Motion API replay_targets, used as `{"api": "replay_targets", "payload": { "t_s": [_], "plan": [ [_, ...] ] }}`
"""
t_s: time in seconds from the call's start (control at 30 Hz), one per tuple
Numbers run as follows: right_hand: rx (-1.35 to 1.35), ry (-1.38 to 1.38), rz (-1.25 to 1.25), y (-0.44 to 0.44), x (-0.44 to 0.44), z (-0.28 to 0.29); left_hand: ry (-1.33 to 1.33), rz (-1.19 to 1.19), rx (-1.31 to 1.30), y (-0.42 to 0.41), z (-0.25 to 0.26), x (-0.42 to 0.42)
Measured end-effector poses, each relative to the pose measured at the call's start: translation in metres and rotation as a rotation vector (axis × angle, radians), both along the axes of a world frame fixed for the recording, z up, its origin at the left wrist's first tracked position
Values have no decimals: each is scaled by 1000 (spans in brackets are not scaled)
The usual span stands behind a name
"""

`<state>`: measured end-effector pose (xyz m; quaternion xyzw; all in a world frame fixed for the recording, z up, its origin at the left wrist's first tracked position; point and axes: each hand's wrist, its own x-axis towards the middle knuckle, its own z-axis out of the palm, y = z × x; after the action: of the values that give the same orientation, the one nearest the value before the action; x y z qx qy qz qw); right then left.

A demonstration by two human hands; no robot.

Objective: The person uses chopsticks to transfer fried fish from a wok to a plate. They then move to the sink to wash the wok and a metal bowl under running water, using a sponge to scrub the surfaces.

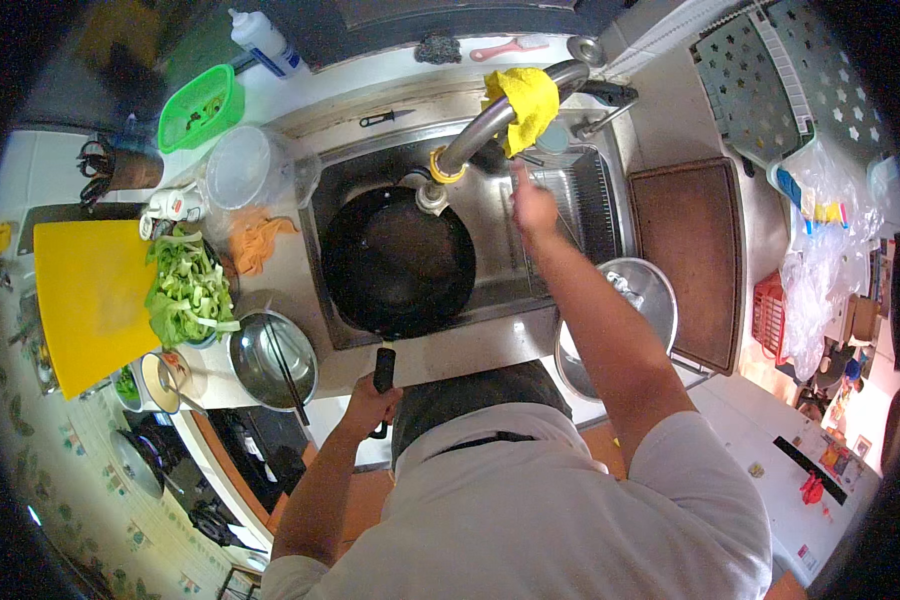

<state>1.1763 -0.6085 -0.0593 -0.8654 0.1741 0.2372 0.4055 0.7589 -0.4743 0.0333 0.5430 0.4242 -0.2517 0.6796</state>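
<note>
My left hand (371, 406) is wrapped around the black handle (384, 367) of a dark wok (405, 262). The wok sits in the left part of a stainless-steel sink (487, 247), under the tap spout (469, 142). A yellow cloth (529, 105) is draped over the tap's neck. My right hand (534, 208) reaches over the sink's right side, just below the cloth. Its fingertips are close to a dark object beneath the cloth; whether they hold anything is hidden. A wire rack (596, 202) lies in the sink right of that hand.
Left of the sink are chopped leafy greens (187, 292), a yellow cutting board (94, 300), an orange cloth (261, 238) and a steel bowl with chopsticks (262, 360). A small knife (387, 118) lies behind the sink. A glass lid (660, 300) and brown tray (686, 255) are at right.
</note>
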Motion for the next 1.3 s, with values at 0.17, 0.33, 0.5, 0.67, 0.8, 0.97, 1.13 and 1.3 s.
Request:
{"api": "replay_targets", "payload": {
  "t_s": [0.17, 0.33, 0.5, 0.67, 0.8, 0.97, 1.13, 1.3],
  "plan": [
    [97, -65, 83, -21, 53, -97, -48, -14, -23, 12, -15, 2],
    [497, 433, -9, 29, -36, -7, -23, -65, 13, 19, -36, 8],
    [975, 678, -222, 70, -54, -11, -53, -33, -36, 27, -59, 16],
    [871, 485, -123, 61, -64, -8, -92, -93, -44, 32, -85, 17],
    [360, -208, 695, 47, -71, 42, -88, -71, -41, 37, -75, 28],
    [111, -618, 780, 68, -70, 81, -28, -79, -64, 47, -95, 33],
    [420, -405, 640, 79, -67, 44, 18, -202, 44, 60, -78, 53],
    [554, -157, 711, 74, -73, 40, -41, -133, 16, 59, -99, 48]
  ]
}}
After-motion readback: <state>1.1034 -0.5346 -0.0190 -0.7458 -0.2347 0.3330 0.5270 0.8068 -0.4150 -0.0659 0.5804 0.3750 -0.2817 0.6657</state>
